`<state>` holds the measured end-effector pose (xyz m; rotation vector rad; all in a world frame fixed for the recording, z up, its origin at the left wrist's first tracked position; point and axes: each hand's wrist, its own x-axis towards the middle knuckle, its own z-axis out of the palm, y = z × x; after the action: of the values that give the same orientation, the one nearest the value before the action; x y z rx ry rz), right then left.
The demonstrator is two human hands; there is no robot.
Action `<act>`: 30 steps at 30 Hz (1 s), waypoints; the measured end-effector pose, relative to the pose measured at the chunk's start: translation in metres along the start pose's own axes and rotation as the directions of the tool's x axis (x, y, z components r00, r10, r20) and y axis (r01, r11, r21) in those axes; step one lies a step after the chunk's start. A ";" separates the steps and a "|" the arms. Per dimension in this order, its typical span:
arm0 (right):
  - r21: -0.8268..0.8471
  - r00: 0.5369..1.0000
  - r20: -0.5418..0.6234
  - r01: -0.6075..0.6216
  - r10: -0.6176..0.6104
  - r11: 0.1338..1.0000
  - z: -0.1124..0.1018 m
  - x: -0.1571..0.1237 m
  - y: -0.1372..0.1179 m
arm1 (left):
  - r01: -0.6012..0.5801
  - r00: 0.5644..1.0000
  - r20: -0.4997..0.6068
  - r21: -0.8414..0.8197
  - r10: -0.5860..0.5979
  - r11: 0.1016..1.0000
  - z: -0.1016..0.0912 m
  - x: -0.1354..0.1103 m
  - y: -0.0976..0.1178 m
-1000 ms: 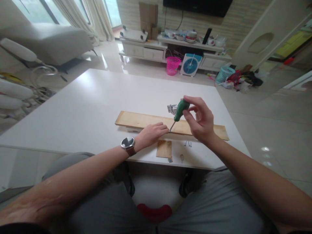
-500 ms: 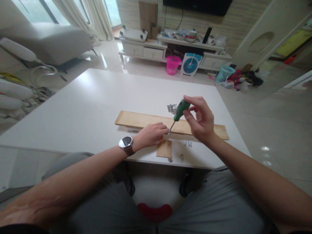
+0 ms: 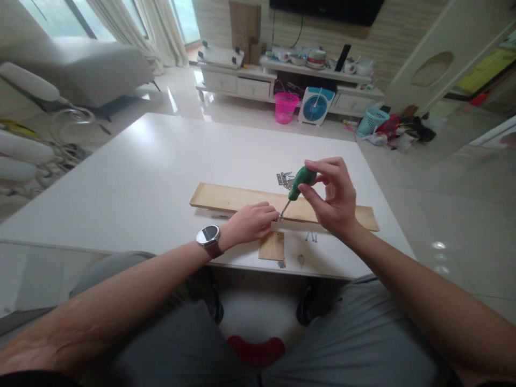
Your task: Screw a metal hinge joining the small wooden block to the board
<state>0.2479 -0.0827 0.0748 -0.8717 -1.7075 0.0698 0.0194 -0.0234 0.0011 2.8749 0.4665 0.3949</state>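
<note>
A long wooden plank [image 3: 229, 198] lies across the near half of the white table [image 3: 161, 172]. My right hand [image 3: 332, 201] is closed round the green handle of a screwdriver [image 3: 299, 183], whose metal tip points down onto the plank's near edge. My left hand [image 3: 250, 221], a watch on its wrist, rests on the plank with its fingertips pinched together right at the screwdriver tip; what they hold is too small to make out. A small square wooden piece [image 3: 271, 246] lies just below the left hand.
Small metal hinges [image 3: 282, 179] lie behind the plank, and loose screws [image 3: 311, 236] and small bits sit near the table's front edge. Beyond the table stand a sofa, a TV cabinet, a pink basket [image 3: 286, 107] and a blue fan [image 3: 316, 106].
My right hand's fingers have shifted on the green handle, turning it slightly. My left hand stays at the tip; the small wooden piece now shows clear of it.
</note>
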 end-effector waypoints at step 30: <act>0.045 0.994 0.109 -0.035 0.030 0.998 0.001 0.001 -0.006 | 0.005 1.000 -0.013 0.017 -0.004 1.000 0.000 0.000 0.001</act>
<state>0.2446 -0.0862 0.0778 -0.8741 -1.7859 0.1813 0.0193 -0.0247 0.0014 2.8887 0.4808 0.4106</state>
